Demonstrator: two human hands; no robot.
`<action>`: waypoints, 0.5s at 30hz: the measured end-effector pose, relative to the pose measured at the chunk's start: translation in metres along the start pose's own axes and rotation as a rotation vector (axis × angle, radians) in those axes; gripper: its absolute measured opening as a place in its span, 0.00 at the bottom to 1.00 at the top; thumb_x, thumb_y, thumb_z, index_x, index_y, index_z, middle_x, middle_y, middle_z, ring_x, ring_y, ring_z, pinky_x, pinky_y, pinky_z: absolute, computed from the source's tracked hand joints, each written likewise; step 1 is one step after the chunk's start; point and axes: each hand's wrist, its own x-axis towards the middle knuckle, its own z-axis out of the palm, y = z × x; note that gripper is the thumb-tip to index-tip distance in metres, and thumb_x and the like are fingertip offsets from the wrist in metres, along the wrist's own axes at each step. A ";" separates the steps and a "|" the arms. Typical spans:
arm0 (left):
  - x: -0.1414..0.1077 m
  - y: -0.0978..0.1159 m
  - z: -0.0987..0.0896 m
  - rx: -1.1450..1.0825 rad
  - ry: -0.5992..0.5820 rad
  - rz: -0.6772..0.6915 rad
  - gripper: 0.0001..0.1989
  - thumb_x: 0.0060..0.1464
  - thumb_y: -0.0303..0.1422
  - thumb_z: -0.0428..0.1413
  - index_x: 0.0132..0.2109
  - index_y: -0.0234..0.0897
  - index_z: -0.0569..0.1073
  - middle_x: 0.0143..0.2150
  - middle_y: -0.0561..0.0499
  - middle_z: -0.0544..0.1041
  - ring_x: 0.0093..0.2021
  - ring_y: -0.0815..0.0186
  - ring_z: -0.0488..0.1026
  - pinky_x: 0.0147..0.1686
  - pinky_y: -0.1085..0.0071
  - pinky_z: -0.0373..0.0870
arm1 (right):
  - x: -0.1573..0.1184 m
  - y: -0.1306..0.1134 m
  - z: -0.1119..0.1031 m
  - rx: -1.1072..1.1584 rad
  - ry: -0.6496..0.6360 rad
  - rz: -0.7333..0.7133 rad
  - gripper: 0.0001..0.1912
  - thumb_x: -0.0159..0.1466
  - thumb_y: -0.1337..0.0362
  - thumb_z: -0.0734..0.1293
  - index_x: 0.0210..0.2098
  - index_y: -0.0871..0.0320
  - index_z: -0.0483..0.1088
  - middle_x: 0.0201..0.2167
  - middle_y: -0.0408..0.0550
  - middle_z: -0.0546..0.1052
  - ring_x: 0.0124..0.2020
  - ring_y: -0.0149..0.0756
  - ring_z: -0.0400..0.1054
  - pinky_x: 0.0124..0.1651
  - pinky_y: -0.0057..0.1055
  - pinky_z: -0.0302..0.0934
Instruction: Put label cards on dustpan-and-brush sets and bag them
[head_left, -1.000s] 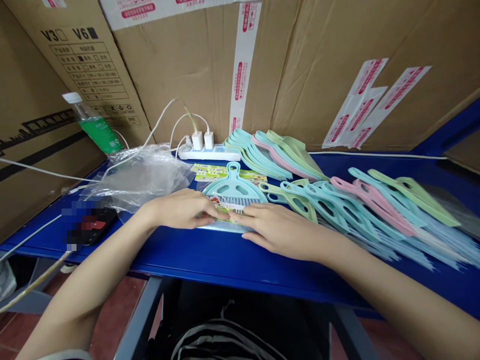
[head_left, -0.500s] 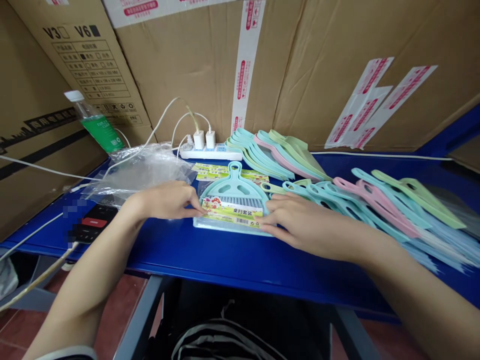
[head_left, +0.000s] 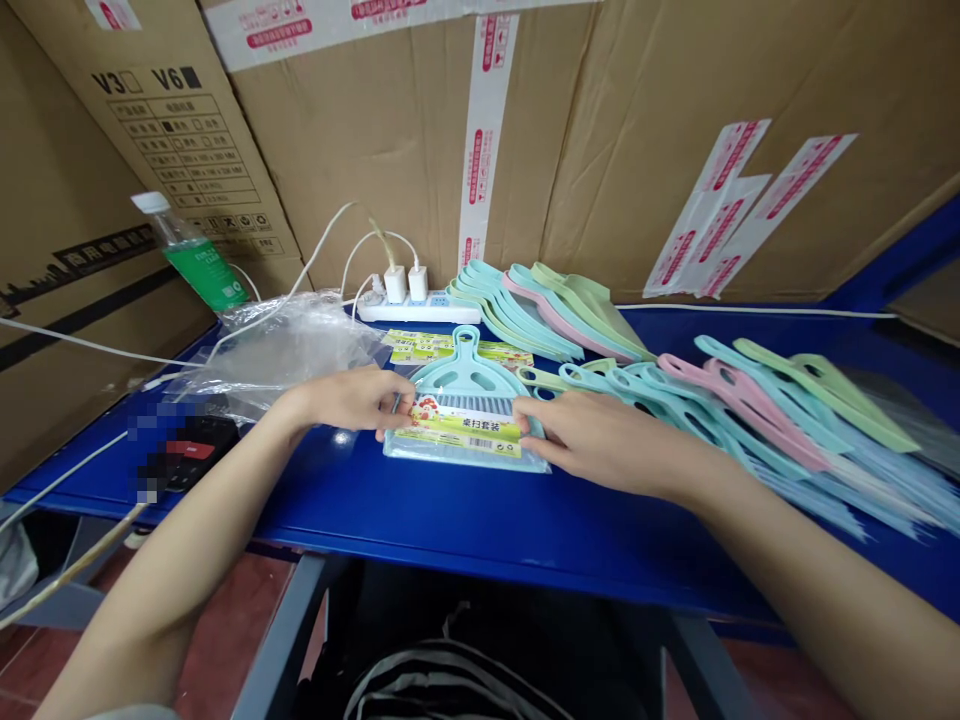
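Two bare hands are at the light-blue dustpan, which lies flat on the blue table (head_left: 420, 520) near its front edge, in what looks like clear film. The left hand (head_left: 351, 400) grips the left side with curled fingers, and the right hand (head_left: 600, 440) pinches the right side. A printed label (head_left: 465, 432) lies across the dustpan (head_left: 464, 371) and the brush (head_left: 480, 403). I judge that the step in hand is to straighten this label and film; such work calls for light, even pressure on both sides, because thin film can wrinkle. On the left there are loose plastic bags (head_left: 285, 350); behind, printed cards (head_left: 420, 350) and a power strip (head_left: 450, 312); to the right, stacked dustpans (head_left: 525, 325) and fanned brushes (head_left: 787, 430). Cardboard boxes (head_left: 375, 130) stand behind the table, and a bottle (head_left: 206, 270) leans at the left.
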 end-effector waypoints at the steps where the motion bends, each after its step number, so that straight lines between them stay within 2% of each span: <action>1: 0.000 0.001 0.000 0.001 -0.004 -0.022 0.09 0.56 0.35 0.53 0.29 0.37 0.66 0.19 0.58 0.73 0.18 0.73 0.66 0.22 0.77 0.58 | 0.000 -0.001 0.002 -0.010 0.022 0.021 0.05 0.65 0.68 0.58 0.34 0.54 0.63 0.23 0.43 0.71 0.27 0.37 0.64 0.28 0.30 0.46; 5: -0.002 0.005 -0.001 0.000 -0.022 -0.085 0.05 0.51 0.30 0.53 0.29 0.37 0.65 0.18 0.59 0.73 0.14 0.75 0.63 0.18 0.78 0.56 | 0.002 -0.002 0.007 0.019 0.083 0.080 0.07 0.61 0.72 0.59 0.30 0.54 0.62 0.19 0.40 0.67 0.22 0.34 0.59 0.26 0.30 0.44; 9: -0.004 0.006 -0.003 -0.027 -0.106 -0.134 0.06 0.51 0.32 0.53 0.28 0.38 0.65 0.18 0.57 0.73 0.14 0.74 0.65 0.17 0.78 0.57 | 0.007 0.000 0.009 0.141 0.174 0.090 0.08 0.56 0.74 0.61 0.28 0.54 0.61 0.18 0.38 0.66 0.20 0.32 0.60 0.26 0.29 0.46; 15: -0.008 0.006 -0.005 -0.110 -0.229 -0.126 0.06 0.52 0.32 0.53 0.29 0.38 0.63 0.19 0.55 0.76 0.14 0.74 0.68 0.15 0.80 0.58 | 0.013 0.006 0.011 0.389 0.359 0.002 0.08 0.55 0.73 0.59 0.32 0.54 0.63 0.13 0.33 0.60 0.16 0.30 0.56 0.24 0.29 0.50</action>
